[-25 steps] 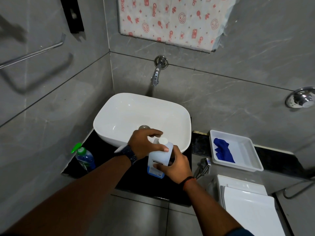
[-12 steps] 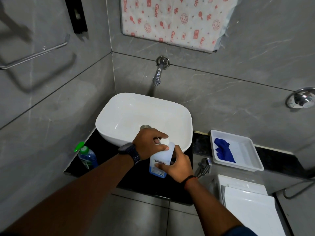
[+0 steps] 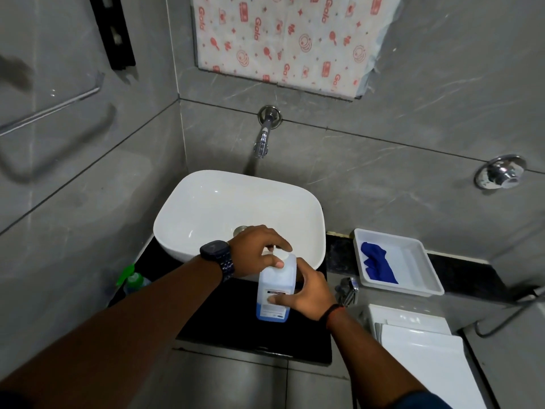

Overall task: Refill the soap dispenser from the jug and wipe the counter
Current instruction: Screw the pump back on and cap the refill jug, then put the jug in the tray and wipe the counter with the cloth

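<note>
A translucent white jug [image 3: 276, 286] with blue liquid at its bottom stands upright on the black counter [image 3: 253, 340] in front of the white basin [image 3: 239, 211]. My right hand [image 3: 306, 293] grips the jug's body from the right side. My left hand [image 3: 256, 249], with a dark watch on the wrist, closes its fingers around the jug's white cap [image 3: 281, 256]. A soap dispenser bottle [image 3: 132, 280] with a green pump stands at the counter's left end, partly behind my left forearm. A blue cloth [image 3: 377, 265] lies in a white tray [image 3: 413, 278] on the right.
A chrome tap [image 3: 264, 137] juts from the grey tiled wall above the basin. A chrome valve [image 3: 498, 172] sits on the right wall, a small chrome fitting [image 3: 349, 290] beside the counter. A white toilet cistern [image 3: 418, 349] is at lower right. A towel rail [image 3: 50, 110] hangs left.
The view has shifted slightly. My left hand's fingers have turned a little around the cap; the jug and my right hand stay in place.
</note>
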